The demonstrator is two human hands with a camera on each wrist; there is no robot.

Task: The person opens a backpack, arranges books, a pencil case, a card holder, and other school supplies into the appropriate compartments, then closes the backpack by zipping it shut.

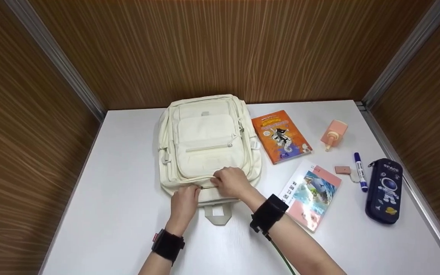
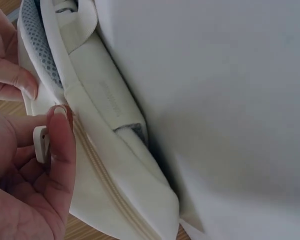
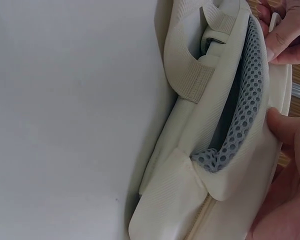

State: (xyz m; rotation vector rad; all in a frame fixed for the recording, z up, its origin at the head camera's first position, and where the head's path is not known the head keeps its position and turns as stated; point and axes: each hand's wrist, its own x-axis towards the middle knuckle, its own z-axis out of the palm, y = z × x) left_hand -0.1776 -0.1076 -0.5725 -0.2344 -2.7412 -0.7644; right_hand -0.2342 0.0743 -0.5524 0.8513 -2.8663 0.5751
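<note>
A cream backpack (image 1: pixel 211 128) lies on the table with its front pockets facing up and its webbing handle (image 1: pixel 218 217) toward me. At its near end my left hand (image 1: pixel 183 204) pinches a zipper slider between thumb and finger; a pale pull tab (image 2: pixel 40 144) hangs by those fingers in the left wrist view. My right hand (image 1: pixel 232 182) grips the bag's fabric just to the right, thumb on the near side and the other fingers partly hidden. Between fabric edges, grey mesh lining (image 3: pixel 247 95) shows in a gap. A zipper track (image 2: pixel 107 175) runs down the bag's side.
Right of the bag lie an orange book (image 1: pixel 281 135) and a pink-and-white book (image 1: pixel 313 194). Farther right are a pink box-shaped object with a crank (image 1: pixel 334 133), a small pink block (image 1: pixel 342 170), a blue marker (image 1: pixel 360 172) and a navy pencil case (image 1: pixel 385 191). Wooden panels (image 1: pixel 220 49) enclose the table.
</note>
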